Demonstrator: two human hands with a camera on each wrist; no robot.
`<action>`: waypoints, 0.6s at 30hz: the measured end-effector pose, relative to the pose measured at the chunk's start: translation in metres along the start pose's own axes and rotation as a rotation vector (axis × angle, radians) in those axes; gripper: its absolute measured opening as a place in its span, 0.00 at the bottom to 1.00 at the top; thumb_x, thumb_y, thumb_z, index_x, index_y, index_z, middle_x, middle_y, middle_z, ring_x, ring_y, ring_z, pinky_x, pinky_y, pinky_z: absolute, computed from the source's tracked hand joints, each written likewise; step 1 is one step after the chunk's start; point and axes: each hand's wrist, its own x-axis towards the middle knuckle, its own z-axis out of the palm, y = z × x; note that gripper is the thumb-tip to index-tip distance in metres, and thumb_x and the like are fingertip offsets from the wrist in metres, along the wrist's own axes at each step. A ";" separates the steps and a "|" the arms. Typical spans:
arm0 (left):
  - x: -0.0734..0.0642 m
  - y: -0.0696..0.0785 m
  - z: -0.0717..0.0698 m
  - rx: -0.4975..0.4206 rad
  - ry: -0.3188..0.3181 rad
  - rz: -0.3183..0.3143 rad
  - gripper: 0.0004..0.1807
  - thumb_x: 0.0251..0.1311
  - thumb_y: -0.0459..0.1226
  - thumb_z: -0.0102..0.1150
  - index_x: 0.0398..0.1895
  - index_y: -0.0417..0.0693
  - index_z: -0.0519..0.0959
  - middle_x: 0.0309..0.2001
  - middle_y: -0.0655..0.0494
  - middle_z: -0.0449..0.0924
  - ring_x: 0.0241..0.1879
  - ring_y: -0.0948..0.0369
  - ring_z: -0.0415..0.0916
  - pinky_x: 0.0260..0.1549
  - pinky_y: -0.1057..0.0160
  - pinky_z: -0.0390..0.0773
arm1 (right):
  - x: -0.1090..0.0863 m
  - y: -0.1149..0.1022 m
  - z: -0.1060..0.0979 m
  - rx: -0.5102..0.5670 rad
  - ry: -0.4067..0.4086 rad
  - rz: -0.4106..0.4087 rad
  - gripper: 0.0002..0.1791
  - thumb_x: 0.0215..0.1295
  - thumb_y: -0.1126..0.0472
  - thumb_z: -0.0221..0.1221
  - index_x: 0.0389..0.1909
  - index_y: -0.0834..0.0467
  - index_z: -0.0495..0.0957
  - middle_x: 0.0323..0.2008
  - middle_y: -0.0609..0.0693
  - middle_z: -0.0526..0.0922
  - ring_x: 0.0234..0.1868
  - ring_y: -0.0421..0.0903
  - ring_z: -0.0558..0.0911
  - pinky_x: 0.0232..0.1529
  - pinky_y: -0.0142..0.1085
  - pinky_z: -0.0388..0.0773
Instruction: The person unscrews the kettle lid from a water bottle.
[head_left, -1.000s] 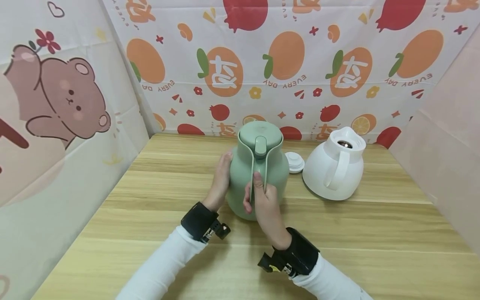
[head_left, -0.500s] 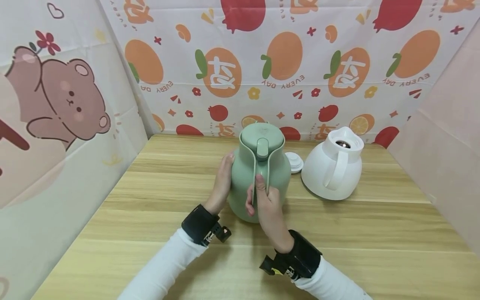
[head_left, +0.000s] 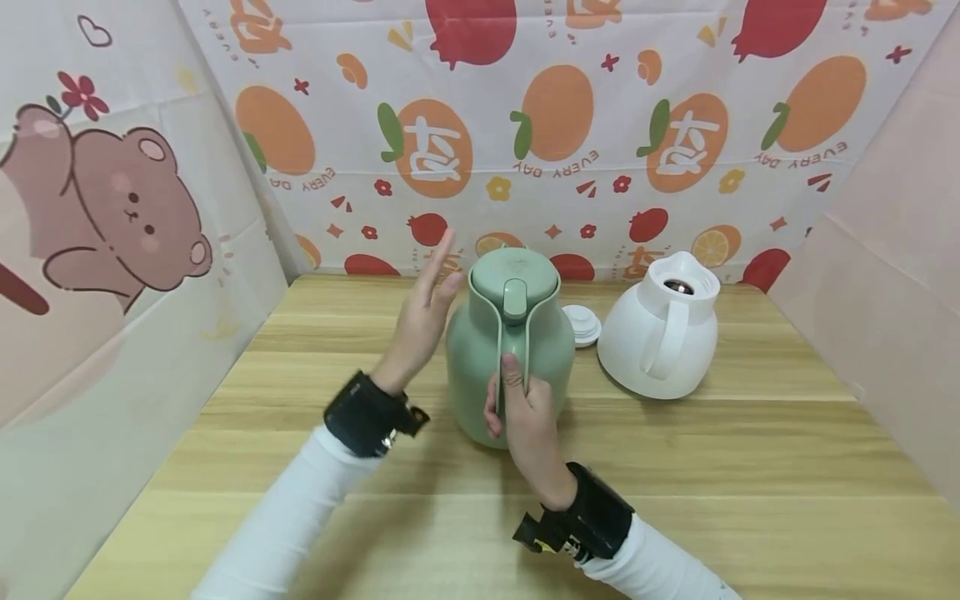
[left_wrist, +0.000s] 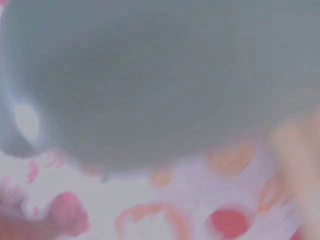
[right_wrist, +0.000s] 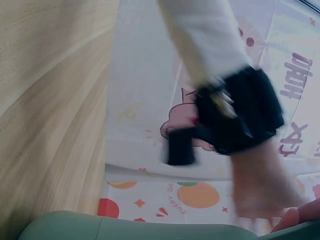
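The right hand (head_left: 534, 417) gripped the tall green handle (head_left: 514, 340) of the bulbous pale-green plastic-looking jug (head_left: 551, 342), likely stiff, slick and safest held there, while the left hand (head_left: 418, 323) held nothing.

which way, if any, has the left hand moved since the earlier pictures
Yes: in the head view, the left hand has shifted left and up, judged against the white jug.

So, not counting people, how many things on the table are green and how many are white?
Green: 1 (the green jug)
White: 2 (the white jug, the small round piece)
Total: 3
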 end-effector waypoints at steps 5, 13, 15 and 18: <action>0.038 0.026 -0.012 0.216 -0.385 0.337 0.39 0.57 0.62 0.49 0.66 0.50 0.64 0.67 0.61 0.56 0.68 0.62 0.44 0.61 0.47 0.49 | 0.000 0.000 0.000 0.009 -0.007 0.016 0.33 0.71 0.44 0.38 0.14 0.65 0.64 0.07 0.51 0.63 0.09 0.44 0.65 0.14 0.32 0.65; 0.063 0.034 -0.012 0.268 -0.711 0.283 0.34 0.53 0.52 0.61 0.65 0.59 0.66 0.67 0.68 0.55 0.68 0.65 0.40 0.59 0.46 0.52 | 0.001 0.001 0.002 0.024 -0.017 0.046 0.32 0.72 0.45 0.37 0.14 0.66 0.63 0.07 0.50 0.61 0.09 0.43 0.64 0.13 0.31 0.65; 0.064 0.034 -0.012 0.248 -0.733 0.240 0.33 0.52 0.51 0.62 0.64 0.60 0.68 0.66 0.67 0.57 0.67 0.66 0.42 0.59 0.47 0.54 | 0.001 0.001 0.002 0.024 -0.014 0.036 0.32 0.72 0.46 0.37 0.14 0.66 0.63 0.07 0.51 0.61 0.09 0.43 0.64 0.13 0.31 0.65; 0.066 0.033 -0.010 0.229 -0.734 0.216 0.33 0.52 0.51 0.63 0.63 0.61 0.69 0.66 0.66 0.59 0.67 0.66 0.45 0.58 0.50 0.56 | 0.002 0.001 0.001 0.016 0.006 0.007 0.32 0.73 0.49 0.37 0.14 0.67 0.62 0.07 0.51 0.61 0.08 0.43 0.63 0.12 0.31 0.65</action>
